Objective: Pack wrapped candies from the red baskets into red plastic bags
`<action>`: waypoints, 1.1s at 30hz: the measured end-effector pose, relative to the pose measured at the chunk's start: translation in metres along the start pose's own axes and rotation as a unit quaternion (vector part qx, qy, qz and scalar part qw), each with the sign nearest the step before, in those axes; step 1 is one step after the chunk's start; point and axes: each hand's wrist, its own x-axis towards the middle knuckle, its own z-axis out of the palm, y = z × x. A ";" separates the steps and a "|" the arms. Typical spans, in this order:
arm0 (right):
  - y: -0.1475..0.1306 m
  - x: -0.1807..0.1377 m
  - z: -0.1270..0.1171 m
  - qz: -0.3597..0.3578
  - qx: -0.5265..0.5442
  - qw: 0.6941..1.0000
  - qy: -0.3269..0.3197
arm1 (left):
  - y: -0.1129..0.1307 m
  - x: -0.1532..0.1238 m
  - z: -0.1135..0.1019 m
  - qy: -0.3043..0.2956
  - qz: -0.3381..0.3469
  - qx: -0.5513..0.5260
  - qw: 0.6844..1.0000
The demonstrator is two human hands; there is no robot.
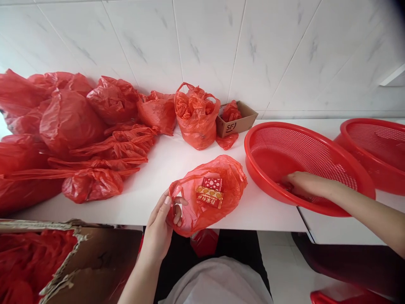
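Observation:
My left hand (164,215) is closed on the handle edge of a red plastic bag (230,177), holding its mouth apart on the white table. Inside the bag lie a small red packet with white dots (212,183) and a red and yellow packet (209,197). On the right, my right hand (300,184) reaches down into a red perforated plastic basket (316,145). Its fingers are bent near the basket's bottom, close to something small and dark red. What they hold, if anything, I cannot make out.
A second red basket (373,145) stands at the far right. Filled red bags (71,120) crowd the left side; another bag (196,122) and a small cardboard box (238,122) stand near the wall. A large carton (98,257) of red plastic is at lower left.

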 end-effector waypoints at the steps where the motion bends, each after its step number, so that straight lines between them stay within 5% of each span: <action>1: -0.003 0.002 -0.005 -0.001 -0.007 1.000 -0.021 | 0.000 0.000 0.000 0.000 -0.001 0.000 1.000; 9: -0.009 0.009 -0.056 -0.013 0.162 0.981 0.108 | 0.002 0.000 0.002 0.005 -0.006 0.007 1.000; 16: -0.034 0.007 -0.028 0.030 -0.007 0.999 -0.029 | 0.004 -0.003 0.008 0.015 -0.007 0.014 1.000; 27: -0.021 0.012 -0.044 0.042 0.089 0.995 -0.016 | 0.004 -0.004 0.010 0.016 -0.008 0.004 1.000; 33: -0.029 0.017 -0.026 0.007 0.070 0.997 -0.032 | 0.002 -0.003 0.011 0.010 -0.011 0.005 1.000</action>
